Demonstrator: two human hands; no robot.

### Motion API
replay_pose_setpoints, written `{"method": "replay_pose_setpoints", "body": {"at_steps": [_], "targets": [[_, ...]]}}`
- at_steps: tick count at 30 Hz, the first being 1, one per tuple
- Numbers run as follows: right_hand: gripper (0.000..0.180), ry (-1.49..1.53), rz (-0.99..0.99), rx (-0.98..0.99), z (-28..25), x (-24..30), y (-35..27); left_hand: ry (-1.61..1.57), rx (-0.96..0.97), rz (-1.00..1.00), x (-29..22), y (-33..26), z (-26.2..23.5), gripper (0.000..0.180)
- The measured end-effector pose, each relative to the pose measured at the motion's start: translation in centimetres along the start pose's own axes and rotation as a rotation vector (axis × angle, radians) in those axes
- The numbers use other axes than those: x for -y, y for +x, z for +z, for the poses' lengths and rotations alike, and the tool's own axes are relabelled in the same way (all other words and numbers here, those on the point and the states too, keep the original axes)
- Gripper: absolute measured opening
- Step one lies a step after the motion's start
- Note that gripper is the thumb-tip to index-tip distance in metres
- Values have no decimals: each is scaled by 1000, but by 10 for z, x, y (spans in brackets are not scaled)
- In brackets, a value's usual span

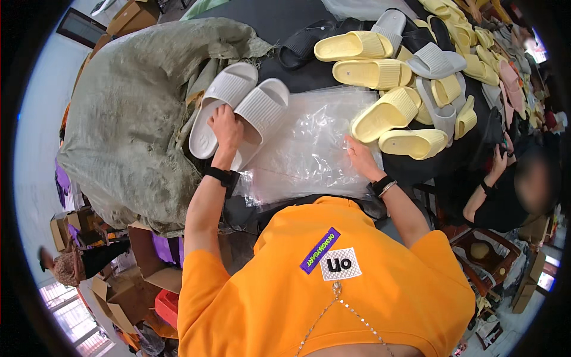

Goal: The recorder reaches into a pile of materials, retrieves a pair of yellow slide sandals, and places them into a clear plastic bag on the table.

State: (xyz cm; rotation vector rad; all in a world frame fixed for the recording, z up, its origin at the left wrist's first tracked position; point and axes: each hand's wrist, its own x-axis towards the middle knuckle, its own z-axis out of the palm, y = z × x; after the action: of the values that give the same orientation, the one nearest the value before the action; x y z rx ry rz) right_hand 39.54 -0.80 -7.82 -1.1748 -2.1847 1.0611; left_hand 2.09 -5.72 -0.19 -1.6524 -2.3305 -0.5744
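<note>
Left hand [227,128] grips light-grey, ribbed, rubbery slides [263,107], eleven o'clock | right hand [363,160] at clear plastic bags [300,157], twelve o'clock, grip unclear | likely picking a bag; next needs one separated

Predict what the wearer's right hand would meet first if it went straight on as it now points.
The right hand would probably meet the clear plastic bags first, though contact and depth are unclear.

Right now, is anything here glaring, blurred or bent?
Head view: white glare streaks the clear plastic; the window at lower left is washed out. Head view again: the co-worker's head at right is blurred, the left hand looks fairly sharp, and the scene bends toward the dark round rim.
</note>
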Motion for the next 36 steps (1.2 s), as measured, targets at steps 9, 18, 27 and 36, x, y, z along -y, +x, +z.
{"method": "replay_pose_setpoints", "body": {"at_steps": [9, 18, 27, 36], "targets": [[50, -152, 30, 282, 10, -26, 9, -664, 259, 529, -86, -23, -72, 30], [27, -122, -176, 51, 19, -26, -6, -523, 480, 311, -127, -50, -4, 28], [44, -94, 32, 106, 0, 0, -10, -156, 260, 135, -74, -35, 56, 23], [44, 584, 525, 207, -19, 17, -57, -301, 200, 270, -122, -20, 31, 18]]}}
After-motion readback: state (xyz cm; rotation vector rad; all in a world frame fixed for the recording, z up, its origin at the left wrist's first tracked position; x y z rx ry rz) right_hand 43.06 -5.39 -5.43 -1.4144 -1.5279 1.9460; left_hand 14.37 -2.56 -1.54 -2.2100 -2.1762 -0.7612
